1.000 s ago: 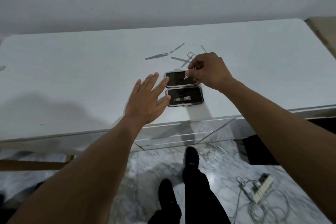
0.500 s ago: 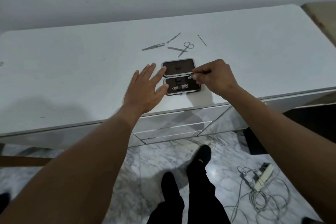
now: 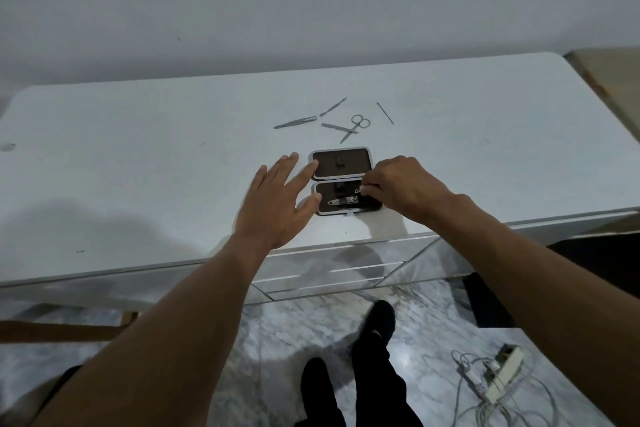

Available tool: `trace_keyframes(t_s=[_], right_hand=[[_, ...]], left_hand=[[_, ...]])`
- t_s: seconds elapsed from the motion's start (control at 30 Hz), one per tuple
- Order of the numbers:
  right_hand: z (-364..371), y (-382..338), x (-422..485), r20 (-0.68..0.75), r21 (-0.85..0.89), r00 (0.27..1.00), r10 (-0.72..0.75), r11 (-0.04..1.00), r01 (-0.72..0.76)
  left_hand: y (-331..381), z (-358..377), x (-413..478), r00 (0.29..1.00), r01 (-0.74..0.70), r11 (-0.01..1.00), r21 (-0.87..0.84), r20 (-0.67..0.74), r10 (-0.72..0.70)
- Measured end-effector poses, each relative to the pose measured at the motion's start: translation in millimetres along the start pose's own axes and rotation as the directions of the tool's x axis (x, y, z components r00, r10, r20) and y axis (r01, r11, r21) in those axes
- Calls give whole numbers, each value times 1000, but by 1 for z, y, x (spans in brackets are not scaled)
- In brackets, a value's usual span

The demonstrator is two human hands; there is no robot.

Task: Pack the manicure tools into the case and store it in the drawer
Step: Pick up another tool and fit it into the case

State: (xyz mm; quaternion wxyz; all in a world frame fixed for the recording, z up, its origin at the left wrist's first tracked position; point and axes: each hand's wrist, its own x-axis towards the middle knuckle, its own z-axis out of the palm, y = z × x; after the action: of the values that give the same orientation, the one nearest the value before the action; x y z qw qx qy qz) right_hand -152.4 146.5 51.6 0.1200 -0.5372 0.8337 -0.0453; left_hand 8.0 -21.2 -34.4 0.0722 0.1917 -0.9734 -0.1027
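An open manicure case [image 3: 341, 166] with a dark lining lies flat near the front edge of the white table [image 3: 138, 166]. A nail clipper [image 3: 343, 201] sits strapped in its near half. My right hand [image 3: 405, 189] pinches a small metal tool [image 3: 360, 189] over the right side of the near half. My left hand [image 3: 277, 201] rests flat with spread fingers, fingertips touching the case's left edge. Behind the case lie small scissors [image 3: 356, 125], tweezers [image 3: 294, 122], a file [image 3: 334, 127], a slim pusher [image 3: 333, 106] and a thin stick [image 3: 385, 113].
Mirrored drawer fronts [image 3: 329, 274] run below the table edge. A power strip with tangled cables [image 3: 498, 374] lies on the marble floor at the right. My black shoes [image 3: 377, 319] stand below the table edge. A wall stands close behind the table.
My right hand has come from the far half of the case down to the near half with the small tool. My left hand stayed at the case's left edge.
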Motion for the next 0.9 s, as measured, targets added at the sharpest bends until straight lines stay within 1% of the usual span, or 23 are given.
trace_keyframes(t_s=[0.17, 0.27, 0.33, 0.4, 0.53, 0.73, 0.9], right_hand=[[6, 2, 4, -135, 67, 991, 12, 998, -3], [10, -2, 6, -135, 102, 991, 0, 995, 14], [12, -2, 4, -152, 133, 988, 24, 991, -4], [14, -1, 3, -155, 114, 988, 28, 993, -10], [12, 0, 1, -127, 91, 992, -14, 995, 26], [12, 1, 6, -88, 118, 996, -19, 993, 29], [18, -1, 10, -110, 152, 994, -12, 988, 29]], left_hand=[[0, 0, 1, 1000, 5, 1000, -7, -8, -5], [0, 1, 0, 1000, 11, 1000, -16, -9, -11], [0, 0, -1, 1000, 15, 1000, -25, -5, -15], [0, 0, 0, 1000, 15, 999, -34, -1, -15], [0, 0, 0, 1000, 9, 999, -37, 1, -9], [0, 0, 0, 1000, 15, 999, -39, -2, -15], [0, 1, 0, 1000, 14, 999, -44, -3, -14]])
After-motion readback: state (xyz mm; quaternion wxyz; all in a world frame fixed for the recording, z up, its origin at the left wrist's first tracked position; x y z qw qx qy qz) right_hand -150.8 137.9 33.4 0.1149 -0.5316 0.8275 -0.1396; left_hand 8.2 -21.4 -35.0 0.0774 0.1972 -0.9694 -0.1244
